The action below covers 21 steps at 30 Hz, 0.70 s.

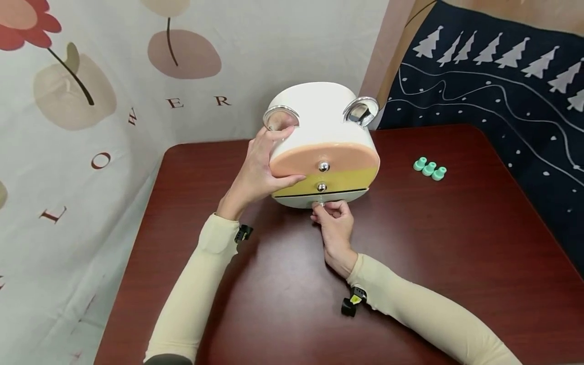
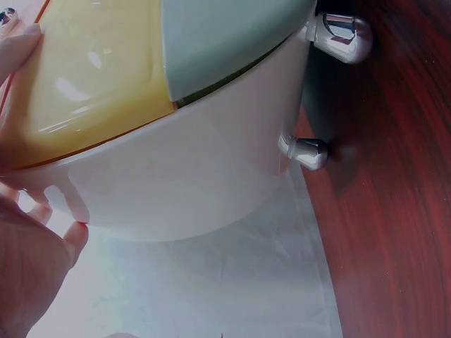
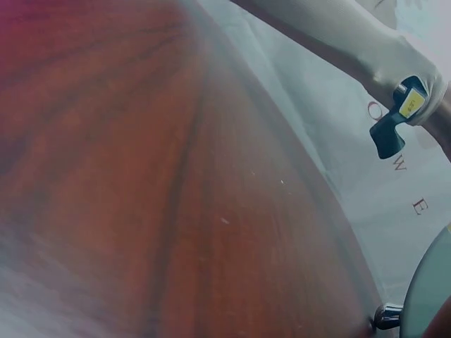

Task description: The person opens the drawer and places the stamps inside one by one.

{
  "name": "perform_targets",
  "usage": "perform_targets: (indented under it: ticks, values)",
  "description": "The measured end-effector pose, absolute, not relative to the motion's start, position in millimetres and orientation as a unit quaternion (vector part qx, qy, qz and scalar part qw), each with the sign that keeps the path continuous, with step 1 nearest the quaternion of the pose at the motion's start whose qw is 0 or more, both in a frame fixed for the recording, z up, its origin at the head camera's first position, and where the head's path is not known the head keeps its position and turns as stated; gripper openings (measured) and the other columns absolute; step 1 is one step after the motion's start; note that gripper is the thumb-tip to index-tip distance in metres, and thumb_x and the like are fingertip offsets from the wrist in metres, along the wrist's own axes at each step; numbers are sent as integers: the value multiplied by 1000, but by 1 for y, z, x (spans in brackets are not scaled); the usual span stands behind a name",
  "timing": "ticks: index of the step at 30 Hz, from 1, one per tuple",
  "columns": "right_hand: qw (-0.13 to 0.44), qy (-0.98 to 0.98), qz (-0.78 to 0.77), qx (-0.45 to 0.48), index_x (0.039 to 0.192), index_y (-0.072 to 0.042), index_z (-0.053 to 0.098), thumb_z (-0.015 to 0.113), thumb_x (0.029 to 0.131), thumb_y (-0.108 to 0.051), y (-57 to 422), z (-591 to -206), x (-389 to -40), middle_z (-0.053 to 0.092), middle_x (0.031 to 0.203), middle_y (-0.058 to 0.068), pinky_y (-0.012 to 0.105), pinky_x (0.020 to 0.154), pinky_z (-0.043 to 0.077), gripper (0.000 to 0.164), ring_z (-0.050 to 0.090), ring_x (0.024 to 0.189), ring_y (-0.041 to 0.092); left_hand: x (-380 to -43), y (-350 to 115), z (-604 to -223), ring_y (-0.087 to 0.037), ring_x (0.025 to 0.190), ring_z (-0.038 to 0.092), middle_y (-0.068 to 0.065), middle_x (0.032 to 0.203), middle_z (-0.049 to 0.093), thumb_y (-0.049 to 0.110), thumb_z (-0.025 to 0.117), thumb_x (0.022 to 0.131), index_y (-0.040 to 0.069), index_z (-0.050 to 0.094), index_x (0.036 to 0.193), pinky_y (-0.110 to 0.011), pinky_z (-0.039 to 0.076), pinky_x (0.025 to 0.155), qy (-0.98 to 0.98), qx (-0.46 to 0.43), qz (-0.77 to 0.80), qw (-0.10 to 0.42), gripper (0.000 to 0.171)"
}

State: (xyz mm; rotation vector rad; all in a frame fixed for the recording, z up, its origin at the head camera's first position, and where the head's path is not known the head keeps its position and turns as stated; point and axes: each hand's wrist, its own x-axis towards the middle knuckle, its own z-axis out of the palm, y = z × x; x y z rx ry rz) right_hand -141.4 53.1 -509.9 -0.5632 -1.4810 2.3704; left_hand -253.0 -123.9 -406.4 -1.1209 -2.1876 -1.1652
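Note:
A white, rounded drawer box (image 1: 319, 121) with silver ear-like parts on top stands on the table. Its front carries an orange, a yellow and a grey-green drawer, each with a silver knob. My left hand (image 1: 257, 175) grips the box's left side, thumb across the front and fingers toward the left ear. At the bottom, my right hand (image 1: 337, 228) pinches the knob of the grey-green drawer (image 1: 294, 202), mostly hiding that knob. A dark gap runs along this drawer's top edge. In the left wrist view, silver feet (image 2: 309, 153) hold the box up.
Several small mint-green pieces (image 1: 429, 169) lie in a row on the dark red table (image 1: 456, 243), right of the box. A patterned white cloth (image 1: 114, 167) hangs behind and left; a navy cloth with trees (image 1: 474, 91) hangs at the right.

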Motion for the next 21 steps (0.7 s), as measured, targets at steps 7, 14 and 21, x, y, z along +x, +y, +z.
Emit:
perform_targets:
  ticks: [7, 14, 21]
  values:
    - [127, -535, 813, -191, 96, 1, 62, 83, 88, 11, 60, -510, -110, 75, 83, 11, 29, 66, 62, 25, 73, 66, 16, -250, -121, -405, -25, 137, 48, -4, 154, 58, 25, 106, 72, 11, 55, 151, -52, 30, 109, -787, -391, -429, 210, 95]
    - [117, -537, 814, -186, 97, 2, 63, 84, 87, 12, 71, -512, -83, 77, 91, 18, 30, 69, 63, 25, 76, 73, 18, -255, -114, -408, -21, 138, 49, -2, 156, 57, 27, 105, 74, 13, 53, 153, -53, 32, 107, -791, -392, -422, 208, 96]
    - [106, -554, 804, -189, 97, 5, 64, 84, 87, 13, 74, -513, -60, 76, 90, 17, 31, 70, 64, 23, 77, 73, 17, -259, -115, -406, -21, 142, 46, -2, 157, 57, 22, 104, 74, 13, 53, 153, -51, 32, 106, -794, -380, -428, 207, 95]
